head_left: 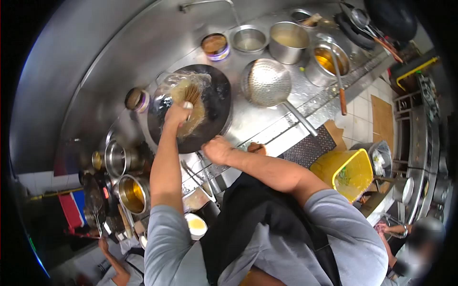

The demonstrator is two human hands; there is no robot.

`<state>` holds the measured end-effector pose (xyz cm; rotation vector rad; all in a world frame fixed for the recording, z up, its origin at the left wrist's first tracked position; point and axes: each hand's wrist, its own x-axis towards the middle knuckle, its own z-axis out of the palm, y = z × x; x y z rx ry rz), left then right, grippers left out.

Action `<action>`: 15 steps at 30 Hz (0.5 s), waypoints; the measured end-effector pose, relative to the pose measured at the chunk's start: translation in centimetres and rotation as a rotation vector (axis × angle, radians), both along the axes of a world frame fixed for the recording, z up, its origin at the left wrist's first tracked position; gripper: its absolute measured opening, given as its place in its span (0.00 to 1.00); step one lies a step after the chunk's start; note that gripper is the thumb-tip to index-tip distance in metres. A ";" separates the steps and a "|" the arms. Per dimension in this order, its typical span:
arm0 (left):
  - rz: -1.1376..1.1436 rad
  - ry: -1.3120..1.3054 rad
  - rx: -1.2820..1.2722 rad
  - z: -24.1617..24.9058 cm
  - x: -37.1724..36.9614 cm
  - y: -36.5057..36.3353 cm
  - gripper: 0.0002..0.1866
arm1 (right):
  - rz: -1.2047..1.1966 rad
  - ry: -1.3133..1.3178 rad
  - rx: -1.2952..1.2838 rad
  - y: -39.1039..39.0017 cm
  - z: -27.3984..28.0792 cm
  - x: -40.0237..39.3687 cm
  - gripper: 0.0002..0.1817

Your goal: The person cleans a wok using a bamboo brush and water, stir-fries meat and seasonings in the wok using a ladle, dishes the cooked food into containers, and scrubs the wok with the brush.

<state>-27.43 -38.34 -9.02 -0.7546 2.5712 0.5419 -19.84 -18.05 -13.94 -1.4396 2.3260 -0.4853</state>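
A large dark wok (217, 105) sits on the steel range, with foamy, cloudy water (196, 121) inside it. My left hand (178, 114) reaches over the wok, closed round the pale bound end of a bamboo wok brush (192, 94). The bristles spread into the water. At the wok's near right rim, my right hand (217, 150) is curled into a fist where a side handle would be; the fingers hide what they grip. A large perforated metal strainer (268, 82) with a long handle lies right of the wok.
Behind stand a steel bowl (249, 39), a deep pot (289, 42) and a pot of yellow oil (326, 61) with a ladle (338, 71). Another oil pot (133, 194) stands left. A yellow bin (342, 174) is at right. Co-workers' arms (114, 264) show at both lower corners.
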 end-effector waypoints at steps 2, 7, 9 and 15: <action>-0.021 -0.127 0.071 2.9 2.1 3.0 0.19 | -0.006 0.000 0.001 -0.1 0.1 0.0 0.12; -0.558 -0.295 -0.315 7.0 7.6 5.3 0.19 | -0.043 -0.012 -0.025 -0.3 -0.6 0.3 0.12; -0.434 -0.319 -0.500 2.9 5.5 0.5 0.18 | -0.035 -0.015 -0.022 0.4 0.1 0.0 0.11; 0.090 0.148 0.064 -3.4 1.8 -0.8 0.26 | 0.000 0.026 -0.001 -0.1 -0.6 -0.3 0.10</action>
